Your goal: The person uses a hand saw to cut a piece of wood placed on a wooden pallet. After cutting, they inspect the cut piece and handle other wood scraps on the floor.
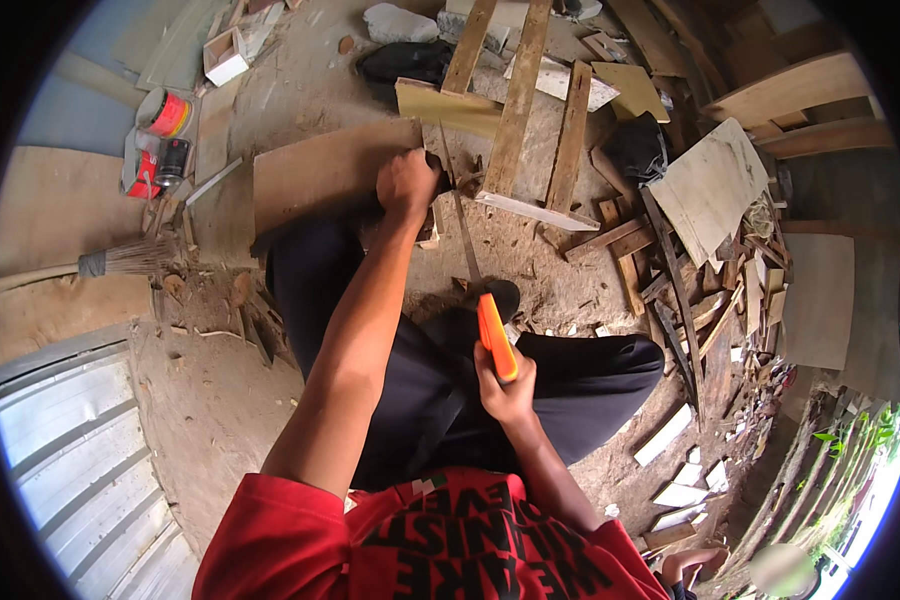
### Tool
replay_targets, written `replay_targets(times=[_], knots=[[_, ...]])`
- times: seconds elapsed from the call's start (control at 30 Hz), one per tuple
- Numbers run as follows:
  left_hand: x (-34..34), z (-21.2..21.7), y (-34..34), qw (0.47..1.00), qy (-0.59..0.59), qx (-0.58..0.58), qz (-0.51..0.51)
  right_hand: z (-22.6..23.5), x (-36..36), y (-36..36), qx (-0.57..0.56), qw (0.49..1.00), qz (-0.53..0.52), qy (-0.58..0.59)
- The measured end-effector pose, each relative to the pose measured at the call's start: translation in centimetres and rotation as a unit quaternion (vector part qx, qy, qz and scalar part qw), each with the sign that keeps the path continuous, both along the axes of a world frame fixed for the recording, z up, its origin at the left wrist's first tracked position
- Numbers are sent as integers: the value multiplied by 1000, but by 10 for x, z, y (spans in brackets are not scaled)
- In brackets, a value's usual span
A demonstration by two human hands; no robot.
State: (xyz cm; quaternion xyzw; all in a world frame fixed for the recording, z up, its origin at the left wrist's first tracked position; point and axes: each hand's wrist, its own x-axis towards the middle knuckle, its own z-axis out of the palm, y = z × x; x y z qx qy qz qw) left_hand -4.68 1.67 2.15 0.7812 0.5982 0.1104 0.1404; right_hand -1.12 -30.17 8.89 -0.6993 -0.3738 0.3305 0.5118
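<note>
Right hand (pixel 507 385) grips orange-handled saw (pixel 493 330), fingers curled round handle. Blade (pixel 469 252) slants away, just beside right edge of board (pixel 315 180); contact unclear. Left hand (pixel 408 182) on board near same edge. Wood frame (pixel 522 100) on floor (pixel 210 400) beyond. Broom (pixel 135 258) near floor's left edge; scrap wood (pixel 628 243) toward right.

saw handle (pixel 497 340): orange | board (pixel 315 178): brown | shirt (pixel 275 530): red, black-lettered

Single fisheye, worn on the head, peering steeply down: red shirt (pixel 280 540) nearest, bottom edge; right hand (pixel 507 385) centre; left hand (pixel 408 183) farther, upper centre; floor (pixel 315 75) beyond, toward top.
</note>
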Motion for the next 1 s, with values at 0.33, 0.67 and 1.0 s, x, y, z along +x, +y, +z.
replay_targets(times=[0.33,0.67,1.0], knots=[[2,13,-7,1000,3,-20,13,29,33,-38,-2,997,21,71],[-3,-11,2,999,-34,25,14,16,16,6,28,999,20,-14],[-2,-2,-2,1000,-29,11,6,36,27,-30,-7,999,26,20]])
